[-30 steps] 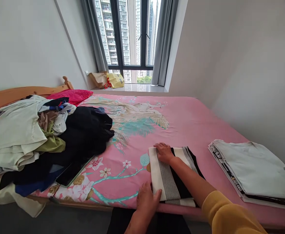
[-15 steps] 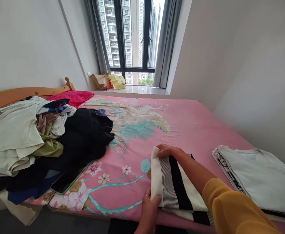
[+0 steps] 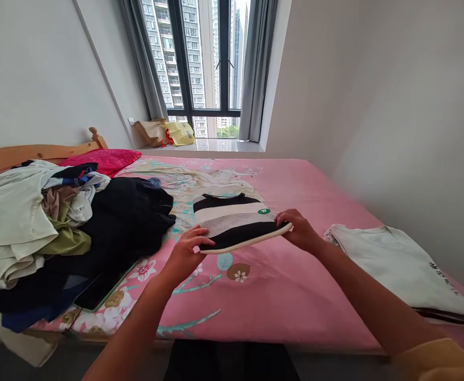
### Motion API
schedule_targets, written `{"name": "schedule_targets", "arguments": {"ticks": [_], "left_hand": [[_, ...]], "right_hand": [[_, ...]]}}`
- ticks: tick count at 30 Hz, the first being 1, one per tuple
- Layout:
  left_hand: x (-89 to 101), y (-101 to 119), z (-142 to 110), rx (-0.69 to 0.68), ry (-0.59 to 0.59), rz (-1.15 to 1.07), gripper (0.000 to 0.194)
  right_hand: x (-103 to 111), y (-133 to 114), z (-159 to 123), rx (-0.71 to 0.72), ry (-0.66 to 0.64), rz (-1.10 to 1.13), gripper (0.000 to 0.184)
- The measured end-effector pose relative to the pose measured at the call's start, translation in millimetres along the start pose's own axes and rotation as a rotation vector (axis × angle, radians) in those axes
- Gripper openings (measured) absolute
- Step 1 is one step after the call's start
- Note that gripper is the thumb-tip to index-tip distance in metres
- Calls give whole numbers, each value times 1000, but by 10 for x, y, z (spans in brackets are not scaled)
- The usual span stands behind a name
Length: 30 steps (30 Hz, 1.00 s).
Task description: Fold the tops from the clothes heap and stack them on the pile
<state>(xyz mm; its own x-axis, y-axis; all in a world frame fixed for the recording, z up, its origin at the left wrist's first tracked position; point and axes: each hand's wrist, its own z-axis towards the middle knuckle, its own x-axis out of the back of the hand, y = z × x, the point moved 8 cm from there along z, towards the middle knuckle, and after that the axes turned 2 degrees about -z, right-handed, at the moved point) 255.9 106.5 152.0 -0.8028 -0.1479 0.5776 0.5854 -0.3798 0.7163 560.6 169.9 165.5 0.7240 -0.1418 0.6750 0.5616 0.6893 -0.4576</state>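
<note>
A folded striped shirt (image 3: 232,216), black and cream with thin lines and a small green patch, is held by its near edge over the middle of the bed. My left hand (image 3: 187,246) grips its near left corner, fingers on top. At the near right corner, my right hand (image 3: 297,228) is closed on the fold. The shirt's dark neckline faces the window. To the right lies a stack of folded shirts (image 3: 399,264), a white one with dark lettering on top.
A heap of loose clothes (image 3: 132,217) covers the bed's left side, with a phone (image 3: 97,291) at its near edge. A red pillow (image 3: 105,159) lies behind it by the wooden headboard (image 3: 37,152). Bags (image 3: 180,133) stand on the windowsill. Pink bedding (image 3: 287,296) spreads around the shirt.
The striped shirt has been folded smaller, turned so its neckline and green patch show, and moved away from me toward the bed's middle. Both hands now hold its near corners.
</note>
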Motion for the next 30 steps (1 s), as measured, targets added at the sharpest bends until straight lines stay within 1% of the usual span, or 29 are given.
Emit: {"name": "schedule_targets", "arguments": {"ticks": [1, 4, 5, 6, 8, 9, 11, 13, 15, 16, 18, 20, 21, 22, 23, 24, 25, 26, 28, 30], "left_hand": [[-168, -160, -188, -8, -57, 70, 25], [-649, -676, -787, 11, -196, 207, 36], [-759, -808, -961, 10, -215, 228, 37], [-833, -904, -1107, -3, -220, 237, 40], [-871, -998, -1308, -43, -193, 241, 46], [-848, -1004, -1366, -63, -169, 241, 50], [-761, -955, -1411, -93, -117, 250, 55], [-690, -829, -1381, -117, -69, 265, 53], [-716, -629, -1286, -154, -49, 283, 50], [-781, -515, -1221, -174, -60, 295, 49], [-1000, -313, -1077, -192, -116, 331, 50], [-1245, -234, -958, -128, -170, 400, 48], [-1344, -258, -929, -62, -187, 444, 46], [-1420, -316, -930, 11, -201, 487, 45], [-1465, -400, -962, 80, -210, 526, 45], [-1481, -498, -1021, 136, -215, 556, 48], [-1468, -600, -1102, 176, -217, 577, 52], [-1428, -700, -1197, 198, -212, 590, 56], [-1277, -867, -1403, 211, -166, 599, 60], [-1107, -964, -1597, 187, -106, 583, 61]], "right_hand": [[-196, 24, -286, 14, -33, -35, 8], [-772, 140, -1126, -7, -140, -96, 14], [-888, 178, -1356, -32, -130, -97, 19], [-957, 214, -1546, -64, -100, -98, 22], [-989, 253, -1804, -113, -24, -95, 30], [-966, 251, -1874, -126, 11, -91, 32], [-883, 195, -1911, -131, 59, -69, 32], [-783, 72, -1831, -139, 99, -36, 29], [-729, -124, -1657, -144, 130, -2, 26], [-737, -240, -1547, -143, 137, 8, 25], [-847, -464, -1321, -131, 109, -8, 25], [-1085, -597, -1169, -115, -4, -87, 30], [-1234, -602, -1149, -112, -94, -142, 34], [-1379, -554, -1177, -120, -191, -200, 37], [-1496, -454, -1251, -149, -281, -259, 41], [-1566, -311, -1362, -198, -348, -315, 44], [-1582, -140, -1498, -265, -386, -367, 47], [-1545, 36, -1647, -341, -392, -413, 50], [-1386, 322, -1940, -449, -348, -472, 51], [-1202, 472, -2168, -472, -263, -482, 49]]}}
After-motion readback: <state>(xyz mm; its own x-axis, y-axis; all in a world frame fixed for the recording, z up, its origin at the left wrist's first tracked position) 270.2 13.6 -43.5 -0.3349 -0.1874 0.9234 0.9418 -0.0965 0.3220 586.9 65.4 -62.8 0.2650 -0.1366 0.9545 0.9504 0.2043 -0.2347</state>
